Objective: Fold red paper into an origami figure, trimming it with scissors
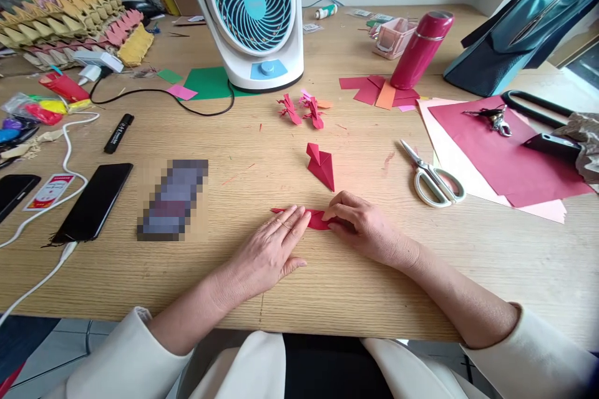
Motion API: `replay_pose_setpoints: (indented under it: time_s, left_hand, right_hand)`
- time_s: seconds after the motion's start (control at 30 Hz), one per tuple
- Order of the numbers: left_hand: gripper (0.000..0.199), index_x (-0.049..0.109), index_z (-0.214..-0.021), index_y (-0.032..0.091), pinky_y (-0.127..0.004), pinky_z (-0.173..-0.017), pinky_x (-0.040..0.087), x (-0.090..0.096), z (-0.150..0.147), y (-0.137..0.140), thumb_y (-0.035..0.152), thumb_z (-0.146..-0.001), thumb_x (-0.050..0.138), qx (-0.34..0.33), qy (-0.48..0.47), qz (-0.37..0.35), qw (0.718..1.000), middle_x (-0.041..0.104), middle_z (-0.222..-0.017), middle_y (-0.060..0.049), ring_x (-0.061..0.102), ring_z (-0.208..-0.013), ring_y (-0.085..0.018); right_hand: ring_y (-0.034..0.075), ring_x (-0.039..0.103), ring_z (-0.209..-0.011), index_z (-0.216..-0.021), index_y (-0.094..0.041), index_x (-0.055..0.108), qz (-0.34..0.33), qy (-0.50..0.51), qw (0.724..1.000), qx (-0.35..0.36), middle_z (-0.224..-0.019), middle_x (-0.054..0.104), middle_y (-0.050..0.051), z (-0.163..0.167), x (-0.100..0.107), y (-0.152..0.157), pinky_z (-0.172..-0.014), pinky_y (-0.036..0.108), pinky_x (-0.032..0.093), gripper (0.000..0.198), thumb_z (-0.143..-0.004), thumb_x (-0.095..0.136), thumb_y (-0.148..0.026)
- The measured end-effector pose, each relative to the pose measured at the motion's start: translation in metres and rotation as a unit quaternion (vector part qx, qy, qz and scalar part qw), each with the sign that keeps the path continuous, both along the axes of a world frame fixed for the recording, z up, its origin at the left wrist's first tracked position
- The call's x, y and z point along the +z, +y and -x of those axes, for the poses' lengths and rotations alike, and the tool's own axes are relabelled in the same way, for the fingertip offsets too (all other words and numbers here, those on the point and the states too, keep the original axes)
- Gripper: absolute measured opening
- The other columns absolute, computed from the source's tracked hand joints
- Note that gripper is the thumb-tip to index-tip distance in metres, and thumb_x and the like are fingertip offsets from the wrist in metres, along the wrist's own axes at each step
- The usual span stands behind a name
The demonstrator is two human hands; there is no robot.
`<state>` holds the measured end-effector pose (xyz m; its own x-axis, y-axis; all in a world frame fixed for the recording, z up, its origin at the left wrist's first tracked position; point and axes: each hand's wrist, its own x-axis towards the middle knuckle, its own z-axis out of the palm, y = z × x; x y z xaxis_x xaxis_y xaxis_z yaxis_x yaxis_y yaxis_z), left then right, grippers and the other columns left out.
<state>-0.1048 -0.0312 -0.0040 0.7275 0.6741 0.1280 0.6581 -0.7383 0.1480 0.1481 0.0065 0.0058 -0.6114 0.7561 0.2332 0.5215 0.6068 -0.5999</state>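
A folded strip of red paper (318, 222) lies on the wooden table in front of me. My left hand (269, 243) rests flat across its left part, fingers stretched out and pressing down, so that part is mostly hidden. At the strip's right end, the thumb and fingers of my right hand (367, 224) pinch the paper. Just beyond my hands sits a folded red paper piece (322, 167) with a pointed lower end. Farther back stand small red folded paper figures (291, 110). White-handled scissors (433, 177) lie to the right of my right hand.
At the back stands a white and blue fan (255, 19). Right of it are a red flask (422, 50), a teal bag (505, 31) and large red sheets (486, 149). To the left lie a black phone (93, 202), a blurred-out phone-like object (173, 202) and a black marker (118, 133).
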Motion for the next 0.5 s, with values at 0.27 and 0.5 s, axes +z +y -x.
replay_pose_setpoints:
  time_s: [0.27,0.5]
  left_hand:
    - [0.071,0.035,-0.152,0.011,-0.049,-0.12,0.033,0.0026,-0.0044,-0.0006,0.047,-0.094,0.057,0.015,0.01,0.004,1.0,0.043,-0.154,-0.018,0.038,-0.145,-0.03]
    - [0.069,0.038,-0.149,0.008,-0.047,-0.121,0.031,0.0016,-0.0055,-0.0003,0.047,-0.095,0.056,0.014,0.018,-0.003,1.0,0.043,-0.154,-0.018,0.039,-0.144,-0.029]
  right_hand:
    - [0.021,0.057,-0.092,-0.121,-0.02,0.063,-0.121,-0.107,0.985,0.057,-0.104,0.061,0.011,-0.0001,-0.0036,-0.0041,-0.082,0.036,0.05,0.03,-0.101,0.042,-0.015]
    - [0.023,0.054,-0.086,-0.125,-0.017,0.062,-0.224,-0.244,0.938,0.105,-0.109,0.062,0.013,0.0063,0.0053,-0.0089,-0.075,0.037,0.046,0.03,-0.102,0.042,-0.019]
